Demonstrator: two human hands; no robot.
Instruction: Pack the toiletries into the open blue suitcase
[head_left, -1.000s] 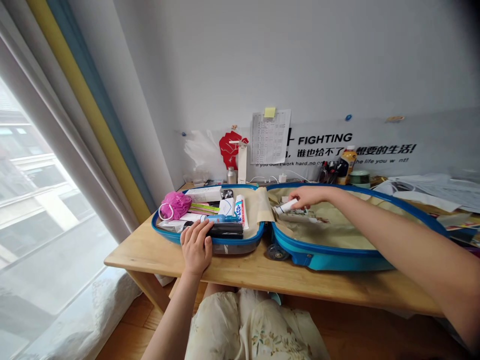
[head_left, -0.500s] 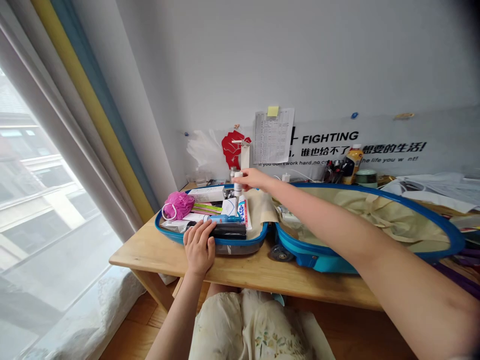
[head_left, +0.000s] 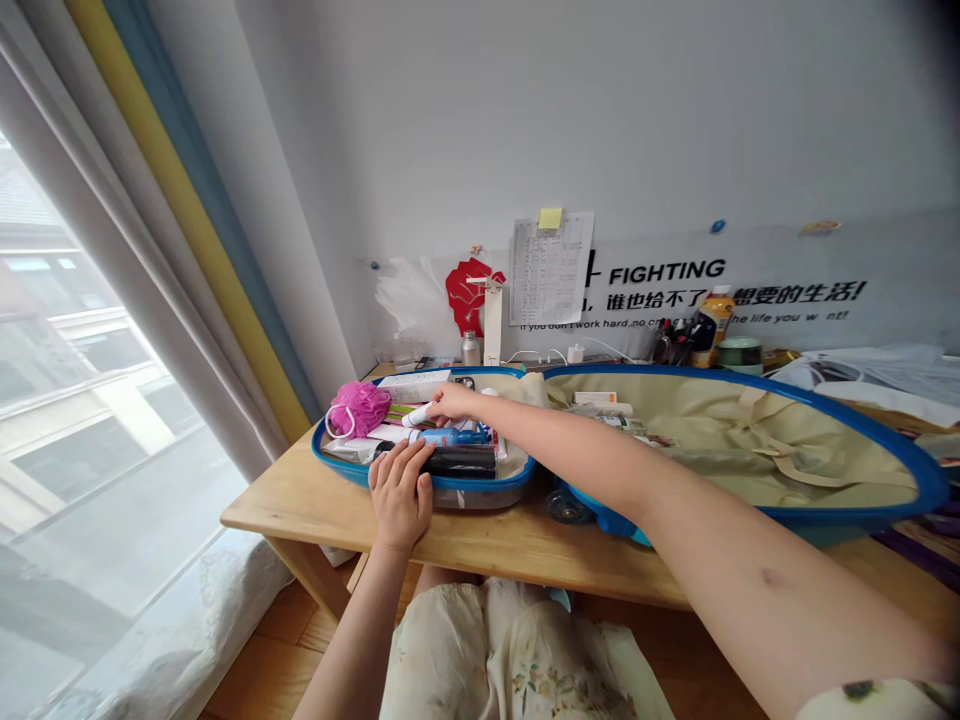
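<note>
My right hand [head_left: 454, 402] is closed around a small white cylindrical bottle [head_left: 417, 414], tilted over the packed left half of an open blue suitcase [head_left: 450, 484]. My left hand [head_left: 401, 490] lies with fingers spread on the near rim, its fingertips touching a black, wrapped, long item [head_left: 465, 460]. Behind those fingertips is a blue bottle [head_left: 454, 437]. A pink bath puff [head_left: 360, 408] sits at the left end. Toward the back lies a long white box [head_left: 415, 385]. My right hand and forearm hide part of the contents.
The suitcase's right half [head_left: 705, 430] has a beige lining and holds a few small packages [head_left: 600, 400]. Everything stands on a wooden table [head_left: 285, 490]. Behind are a silver bottle [head_left: 470, 348], a white lamp stand [head_left: 493, 320] and a yellow-labelled drink bottle [head_left: 712, 325].
My right hand has brought the white bottle down and left, from upright near the back rim to tilted above the packed items. My left hand stays in place.
</note>
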